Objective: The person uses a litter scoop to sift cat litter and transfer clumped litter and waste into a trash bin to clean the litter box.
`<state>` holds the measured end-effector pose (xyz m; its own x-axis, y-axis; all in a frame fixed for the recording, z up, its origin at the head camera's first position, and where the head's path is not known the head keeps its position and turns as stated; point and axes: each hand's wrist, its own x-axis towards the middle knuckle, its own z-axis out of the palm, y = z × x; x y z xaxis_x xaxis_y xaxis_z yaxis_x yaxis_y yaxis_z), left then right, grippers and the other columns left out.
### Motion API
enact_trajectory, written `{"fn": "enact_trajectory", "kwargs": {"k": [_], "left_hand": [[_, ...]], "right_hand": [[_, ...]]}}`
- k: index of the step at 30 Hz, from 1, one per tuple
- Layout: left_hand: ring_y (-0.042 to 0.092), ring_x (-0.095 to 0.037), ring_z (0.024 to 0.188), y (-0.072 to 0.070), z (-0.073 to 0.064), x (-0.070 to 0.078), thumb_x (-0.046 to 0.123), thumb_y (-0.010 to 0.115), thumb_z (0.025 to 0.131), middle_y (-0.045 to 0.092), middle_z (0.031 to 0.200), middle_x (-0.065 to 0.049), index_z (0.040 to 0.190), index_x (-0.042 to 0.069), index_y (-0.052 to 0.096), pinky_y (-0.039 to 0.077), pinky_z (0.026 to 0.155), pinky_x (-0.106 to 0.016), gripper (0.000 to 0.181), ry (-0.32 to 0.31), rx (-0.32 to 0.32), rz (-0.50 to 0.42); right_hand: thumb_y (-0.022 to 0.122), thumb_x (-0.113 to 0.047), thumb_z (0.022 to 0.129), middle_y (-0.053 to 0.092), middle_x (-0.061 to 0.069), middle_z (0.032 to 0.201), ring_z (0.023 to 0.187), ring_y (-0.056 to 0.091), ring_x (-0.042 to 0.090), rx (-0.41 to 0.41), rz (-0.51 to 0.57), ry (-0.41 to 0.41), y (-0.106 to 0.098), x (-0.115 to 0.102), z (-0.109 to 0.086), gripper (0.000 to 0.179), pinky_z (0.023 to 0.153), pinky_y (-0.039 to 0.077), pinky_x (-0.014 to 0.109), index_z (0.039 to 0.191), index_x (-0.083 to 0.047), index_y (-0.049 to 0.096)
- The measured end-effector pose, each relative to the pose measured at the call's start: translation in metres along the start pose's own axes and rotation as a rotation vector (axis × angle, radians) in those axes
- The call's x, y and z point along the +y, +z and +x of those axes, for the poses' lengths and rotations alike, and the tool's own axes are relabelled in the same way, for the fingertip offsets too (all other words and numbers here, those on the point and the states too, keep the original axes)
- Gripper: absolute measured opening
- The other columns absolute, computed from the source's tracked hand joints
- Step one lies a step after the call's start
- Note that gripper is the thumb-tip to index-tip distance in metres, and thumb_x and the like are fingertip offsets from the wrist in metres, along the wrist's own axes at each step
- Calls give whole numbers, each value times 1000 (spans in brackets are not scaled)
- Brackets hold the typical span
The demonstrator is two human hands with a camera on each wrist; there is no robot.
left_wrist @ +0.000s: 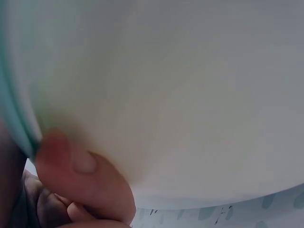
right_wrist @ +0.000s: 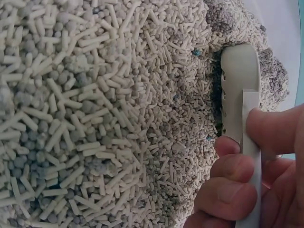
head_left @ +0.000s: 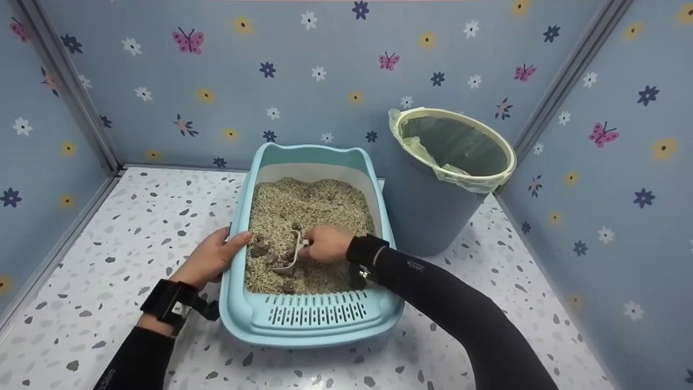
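A light blue litter box (head_left: pixel 303 337) holds beige pellet litter (head_left: pixel 325 203) with darker clumps (head_left: pixel 260 247). My left hand (head_left: pixel 208 259) grips its left wall, thumb over the rim and fingers outside; the left wrist view shows the thumb (left_wrist: pixel 85 175) against the wall. With its fingers curled round the handle, my right hand (head_left: pixel 328 244) holds a pale litter scoop (head_left: pixel 296 253) low in the box. In the right wrist view the scoop's slotted head (right_wrist: pixel 241 71) stands on edge, partly sunk in the pellets, with grey clumps (right_wrist: pixel 278 78) beside it.
A grey bin (head_left: pixel 433 216), lined with a yellowish bag (head_left: pixel 460 181), stands right of the box near the back wall. Patterned blue panels (head_left: pixel 325 70) enclose the back and sides. Speckled white flooring (head_left: pixel 146 216) lies under everything.
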<state>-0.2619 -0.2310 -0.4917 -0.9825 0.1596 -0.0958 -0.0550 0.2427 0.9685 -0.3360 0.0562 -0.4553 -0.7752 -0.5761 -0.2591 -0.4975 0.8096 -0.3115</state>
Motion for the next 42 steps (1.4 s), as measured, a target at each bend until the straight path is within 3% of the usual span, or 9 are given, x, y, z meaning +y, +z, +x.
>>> {"fn": "enact_trajectory", "kwargs": {"k": [6,13,15,17,21,24,29,36,42], "left_hand": [[66,-18,62,-1,-1,0,49,57,116,69,91,-13,145,-7,50,50,44,-27,64,-5,-3,11],[69,-18,64,-2,-1,0,50,58,115,70,94,-15,150,-8,47,53,45,-29,69,-6,7,10],[67,-17,61,-1,-1,0,50,58,115,69,92,-13,149,-8,47,49,44,-27,67,-7,4,3],[67,-17,61,-1,0,-1,49,58,116,68,91,-13,148,-7,47,50,44,-27,66,-7,3,0],[73,-22,70,-1,0,0,48,59,116,70,98,-15,151,-8,46,59,50,-32,68,-2,10,1],[75,-24,72,-1,1,0,49,59,115,72,100,-17,152,-8,47,62,53,-35,68,0,11,11],[75,-24,71,-1,0,1,52,58,115,73,99,-17,151,-8,47,62,53,-36,71,1,11,33],[72,-22,67,-1,0,1,54,58,115,73,99,-18,153,-8,47,58,50,-32,73,-14,9,35],[74,-22,70,-1,0,1,54,59,114,73,100,-17,155,-9,44,59,50,-33,76,-7,12,42]], "right_hand": [[69,-46,109,78,8,116,101,71,24,11,26,14,1,0,1,35,94,60,42,115,-12,77],[68,-43,109,68,11,152,137,66,32,8,49,8,-1,1,3,49,117,52,44,144,-8,73],[68,-40,110,72,11,145,128,69,29,1,66,-1,-2,2,3,42,113,54,42,134,-7,77],[68,-38,110,76,8,117,103,71,23,-4,87,-13,-3,3,3,31,96,57,35,110,-9,78],[68,-36,110,44,-2,75,68,45,16,-14,125,-27,-5,5,2,37,69,40,31,80,-18,56],[68,-37,110,49,0,77,70,47,16,-20,140,-31,-7,5,1,37,70,42,31,81,-17,56],[68,-38,110,74,12,114,92,64,20,-20,151,-32,-11,5,-3,32,90,55,36,98,-9,71],[68,-36,111,39,-5,73,65,39,11,-31,201,-64,-14,6,-2,41,66,38,28,78,-21,47],[66,-36,113,70,14,104,80,59,21,-18,231,-63,-15,7,-3,30,82,53,37,103,-8,71]]}}
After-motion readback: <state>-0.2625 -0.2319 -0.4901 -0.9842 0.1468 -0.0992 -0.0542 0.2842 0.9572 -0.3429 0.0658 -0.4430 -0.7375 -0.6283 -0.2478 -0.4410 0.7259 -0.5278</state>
